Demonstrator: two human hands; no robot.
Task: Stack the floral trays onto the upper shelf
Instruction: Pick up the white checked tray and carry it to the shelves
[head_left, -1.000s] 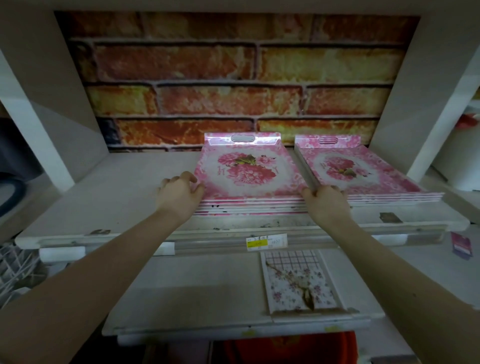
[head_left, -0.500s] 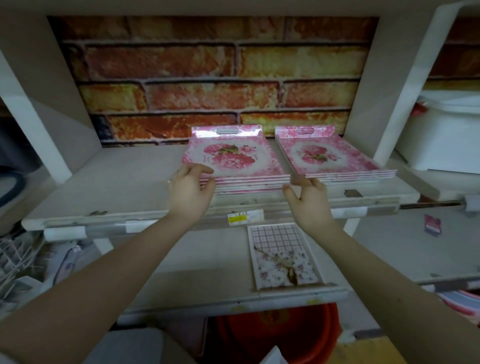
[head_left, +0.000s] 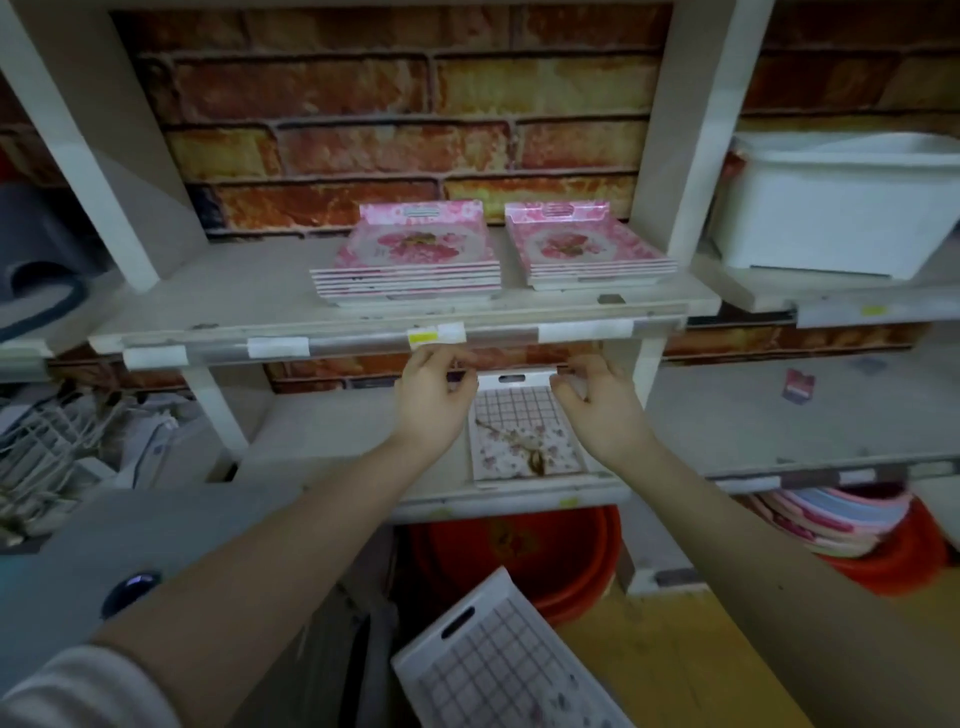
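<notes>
Fingers (head_left: 460, 371) are curling loosely at the far corners of the grid floral tray (head_left: 522, 431), L hand (head_left: 434, 402) and R hand (head_left: 600, 410) flanking it, equally near (grip too blurred to tell). Tray is lying flat on the lower shelf (head_left: 332, 441), long axis running away from the person, upper shelf (head_left: 234, 291) w/ pink stacks (head_left: 410, 260) sitting just above.

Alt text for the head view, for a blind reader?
Left hand and right hand are at the far corners of a grid-patterned floral tray on the lower shelf; grip unclear. A taller stack of pink floral trays and a shorter stack sit side by side on the upper shelf.
</notes>
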